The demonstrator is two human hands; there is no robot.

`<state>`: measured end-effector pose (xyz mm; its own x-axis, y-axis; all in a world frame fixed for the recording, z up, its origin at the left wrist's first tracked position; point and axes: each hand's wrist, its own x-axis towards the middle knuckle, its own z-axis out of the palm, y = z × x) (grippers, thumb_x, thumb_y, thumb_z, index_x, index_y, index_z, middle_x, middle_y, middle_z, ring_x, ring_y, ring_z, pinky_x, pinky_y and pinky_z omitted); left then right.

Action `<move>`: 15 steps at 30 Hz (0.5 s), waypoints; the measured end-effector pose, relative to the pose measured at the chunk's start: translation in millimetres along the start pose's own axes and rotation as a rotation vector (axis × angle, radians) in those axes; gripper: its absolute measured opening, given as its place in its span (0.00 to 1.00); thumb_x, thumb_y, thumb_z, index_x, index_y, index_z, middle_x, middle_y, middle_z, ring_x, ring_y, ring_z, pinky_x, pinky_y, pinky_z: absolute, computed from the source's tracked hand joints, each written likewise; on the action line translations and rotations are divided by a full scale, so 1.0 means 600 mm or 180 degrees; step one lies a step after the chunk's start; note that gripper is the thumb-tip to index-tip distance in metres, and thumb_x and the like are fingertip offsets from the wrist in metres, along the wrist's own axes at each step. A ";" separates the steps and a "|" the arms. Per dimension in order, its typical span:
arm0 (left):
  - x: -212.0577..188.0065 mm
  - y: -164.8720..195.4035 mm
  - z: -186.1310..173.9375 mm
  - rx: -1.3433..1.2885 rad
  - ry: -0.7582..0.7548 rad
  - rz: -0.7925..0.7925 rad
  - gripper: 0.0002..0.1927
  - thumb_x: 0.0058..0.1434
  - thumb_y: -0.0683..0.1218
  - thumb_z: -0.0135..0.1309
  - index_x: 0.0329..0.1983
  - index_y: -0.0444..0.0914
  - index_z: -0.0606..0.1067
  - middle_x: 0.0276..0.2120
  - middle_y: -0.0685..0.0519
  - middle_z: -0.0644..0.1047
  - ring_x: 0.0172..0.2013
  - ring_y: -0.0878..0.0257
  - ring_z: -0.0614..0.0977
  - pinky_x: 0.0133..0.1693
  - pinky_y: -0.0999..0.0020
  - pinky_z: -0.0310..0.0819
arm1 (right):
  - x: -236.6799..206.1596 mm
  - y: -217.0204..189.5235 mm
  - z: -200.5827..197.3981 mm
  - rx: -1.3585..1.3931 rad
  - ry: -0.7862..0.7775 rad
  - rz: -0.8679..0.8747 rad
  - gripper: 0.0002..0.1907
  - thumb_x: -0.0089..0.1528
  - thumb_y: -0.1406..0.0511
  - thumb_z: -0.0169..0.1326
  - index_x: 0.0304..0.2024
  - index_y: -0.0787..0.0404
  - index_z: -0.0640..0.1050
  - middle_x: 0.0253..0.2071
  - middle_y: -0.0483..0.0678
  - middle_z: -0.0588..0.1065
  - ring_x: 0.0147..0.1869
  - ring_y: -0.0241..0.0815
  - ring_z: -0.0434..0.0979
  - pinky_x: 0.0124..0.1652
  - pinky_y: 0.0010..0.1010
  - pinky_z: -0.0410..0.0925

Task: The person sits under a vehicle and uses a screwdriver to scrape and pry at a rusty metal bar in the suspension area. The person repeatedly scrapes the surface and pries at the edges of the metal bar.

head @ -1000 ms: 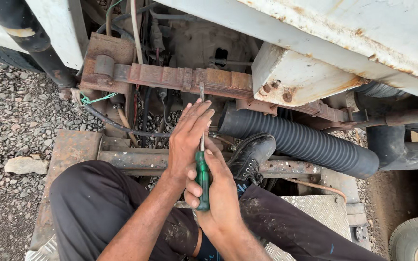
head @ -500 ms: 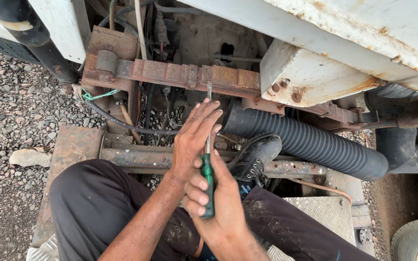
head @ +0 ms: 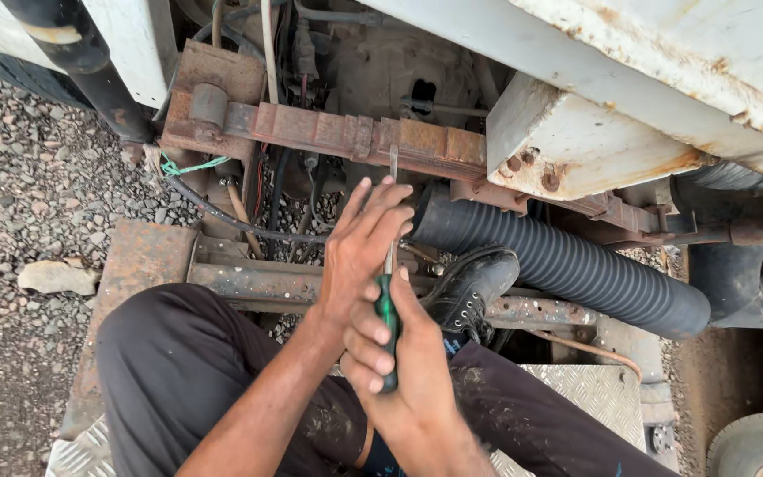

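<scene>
Gripping with the right hand (head: 399,371): closed tight round the green handle of the screwdriver (head: 387,320), low in front of the lap. Steadying with the left hand (head: 359,252): open, fingers spread and laid along the bare metal shaft just above the handle, resting on it rather than curled round it.

Pointing the screwdriver straight up and away, its tip reaching the lower edge of the rusted leaf spring (head: 346,132); cannot tell whether touching the metal or just short of it.

Compared with a second ago: holding the same grip on the handle, but fanning the left fingers wider, where earlier lying close together over the shaft. Sitting a little further right in the view now, with the tip closer under the spring. Looks like lining up and settling the blade rather than turning or prying hard, judging by the loose left hand.

Around the hands: a black ribbed hose (head: 576,265) running off to the right, a black boot (head: 474,283) propped on the rusty frame rail (head: 249,283) just beside the right hand, a white rust-streaked bracket (head: 567,141) above, a scrap of green string (head: 189,165) at the spring's left end, gravel (head: 28,194) beyond.
</scene>
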<state>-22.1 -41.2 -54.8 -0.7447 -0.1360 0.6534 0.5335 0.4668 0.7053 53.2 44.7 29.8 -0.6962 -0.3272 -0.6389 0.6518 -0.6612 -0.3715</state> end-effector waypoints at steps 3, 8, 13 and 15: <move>0.016 -0.004 0.005 0.0148 -0.0003 0.0076 0.09 0.63 0.38 0.56 0.46 0.35 0.76 0.58 0.46 0.78 0.64 0.46 0.77 0.71 0.46 0.61 | 0.003 -0.013 0.025 -0.0066 -0.0104 -0.0026 0.18 0.71 0.50 0.42 0.38 0.56 0.68 0.20 0.37 0.62 0.14 0.29 0.56 0.13 0.21 0.51; 0.043 -0.023 0.020 0.0185 0.0076 0.0207 0.03 0.65 0.39 0.55 0.41 0.36 0.76 0.55 0.46 0.80 0.61 0.50 0.80 0.73 0.40 0.53 | 0.015 -0.022 0.049 -0.0183 -0.0193 -0.0355 0.16 0.75 0.53 0.41 0.40 0.57 0.68 0.21 0.36 0.61 0.16 0.28 0.57 0.15 0.21 0.52; 0.014 -0.001 0.007 0.0231 0.0183 0.0166 0.06 0.66 0.44 0.57 0.39 0.35 0.78 0.52 0.45 0.81 0.60 0.49 0.80 0.72 0.42 0.54 | 0.000 -0.006 0.038 -0.0280 0.0111 -0.0087 0.18 0.69 0.49 0.41 0.36 0.54 0.68 0.17 0.36 0.61 0.11 0.28 0.55 0.11 0.21 0.50; 0.023 0.001 0.004 0.0293 0.0124 0.0297 0.06 0.65 0.44 0.57 0.38 0.36 0.79 0.50 0.45 0.81 0.59 0.49 0.80 0.72 0.42 0.54 | 0.000 -0.009 0.040 -0.0335 0.0057 -0.0128 0.18 0.70 0.49 0.42 0.36 0.55 0.68 0.18 0.36 0.61 0.12 0.28 0.55 0.11 0.21 0.50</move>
<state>-33.1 -40.7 -45.9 -0.6765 -0.1214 0.7264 0.5594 0.5569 0.6140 42.7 32.0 47.9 -0.7176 -0.2892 -0.6336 0.6521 -0.5987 -0.4652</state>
